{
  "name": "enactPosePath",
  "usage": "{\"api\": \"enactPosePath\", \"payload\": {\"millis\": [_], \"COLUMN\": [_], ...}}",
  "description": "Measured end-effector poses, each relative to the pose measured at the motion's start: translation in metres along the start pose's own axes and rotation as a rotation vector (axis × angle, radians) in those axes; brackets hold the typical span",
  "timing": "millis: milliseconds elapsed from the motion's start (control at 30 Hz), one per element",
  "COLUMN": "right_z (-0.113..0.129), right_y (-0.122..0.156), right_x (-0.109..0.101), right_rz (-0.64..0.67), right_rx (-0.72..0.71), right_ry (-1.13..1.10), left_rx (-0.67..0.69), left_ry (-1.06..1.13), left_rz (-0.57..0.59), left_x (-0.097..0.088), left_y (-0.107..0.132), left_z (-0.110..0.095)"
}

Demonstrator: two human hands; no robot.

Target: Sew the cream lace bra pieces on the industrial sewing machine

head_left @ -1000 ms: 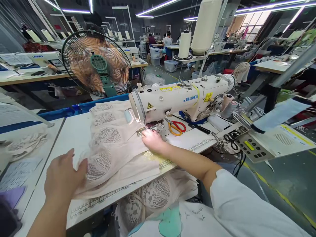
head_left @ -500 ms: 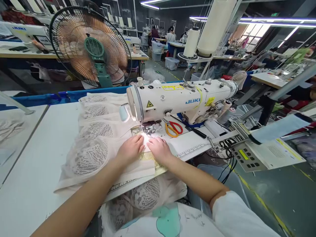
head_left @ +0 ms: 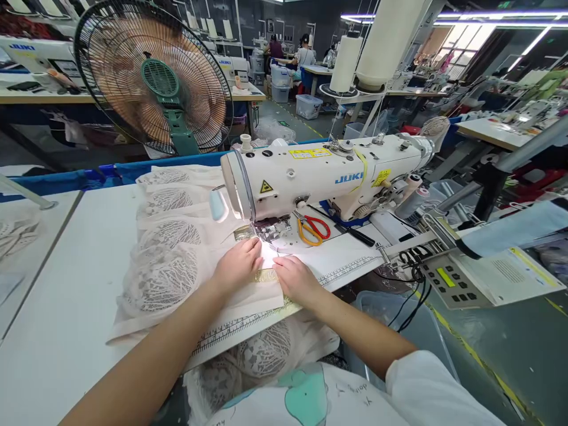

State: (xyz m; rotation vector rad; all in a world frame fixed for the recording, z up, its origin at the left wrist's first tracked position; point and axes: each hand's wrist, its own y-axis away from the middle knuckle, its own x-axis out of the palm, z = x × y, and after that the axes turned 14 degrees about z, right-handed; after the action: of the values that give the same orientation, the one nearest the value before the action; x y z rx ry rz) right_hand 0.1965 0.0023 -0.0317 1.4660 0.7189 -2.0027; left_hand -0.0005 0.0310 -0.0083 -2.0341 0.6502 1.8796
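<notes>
The left hand (head_left: 237,263) lies flat on the fabric (head_left: 177,260), fingers straight and close together. Their tips point at the needle area under the head of the machine (head_left: 319,174). It presses down and grips nothing. The right hand (head_left: 296,281) lies just beside it, palm down, fingers extended and together. It also presses without clasping. A narrow strip of lit fabric shows between the two hands.

The fabric is a pale, layered stack with lace panels. It lies on the table (head_left: 66,307), left of the machine and running under its head. A further lace piece (head_left: 261,355) hangs off the near table edge toward the person's lap.

Scissors (head_left: 313,229) with orange and red handles lie on the machine bed, right of the needle and apart from both hands. White cones (head_left: 381,41) stand on a rack behind the machine. A fan (head_left: 153,77) stands behind the table at the left. A panel (head_left: 448,278) is mounted at the table's right.

Containers:
- A translucent bin (head_left: 394,316) sits below the table's right end — its contents cannot be made out.
- A clear crate (head_left: 308,106) sits on the aisle floor in the background — its contents are too small to tell.
</notes>
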Motion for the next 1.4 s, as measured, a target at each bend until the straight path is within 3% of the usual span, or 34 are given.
{"api": "enactPosePath", "payload": {"millis": [200,400,600,733,933,1133,1400], "right_z": [-0.003,0.001,0.006,0.000,-0.010,-0.010,-0.011], "right_y": [-0.002,-0.005,-0.004,-0.004,-0.006,-0.006,-0.006], "right_x": [0.002,-0.004,-0.013,-0.009,0.000,0.000,-0.001], "right_rz": [-0.010,-0.004,0.055,0.009,-0.114,-0.129,-0.111], "right_rx": [-0.032,-0.036,-0.024,-0.058,-0.100,-0.091,-0.087], "right_ry": [-0.026,-0.036,-0.034,-0.103,-0.209,-0.225,-0.247], "left_rx": [0.007,0.044,0.037,0.031,0.146,0.257,0.275], "left_ry": [-0.027,-0.073,-0.118,-0.131,-0.079,-0.014,0.050], "left_rz": [-0.027,-0.028,-0.039,-0.066,-0.087,-0.088,-0.038], "left_x": [0.006,-0.008,-0.004,0.000,-0.003,-0.002,-0.011], "left_y": [-0.002,-0.009,0.010,0.026,0.027,0.024,0.027], "left_z": [0.005,0.018,-0.009,-0.019,-0.001,0.017,0.025]}}
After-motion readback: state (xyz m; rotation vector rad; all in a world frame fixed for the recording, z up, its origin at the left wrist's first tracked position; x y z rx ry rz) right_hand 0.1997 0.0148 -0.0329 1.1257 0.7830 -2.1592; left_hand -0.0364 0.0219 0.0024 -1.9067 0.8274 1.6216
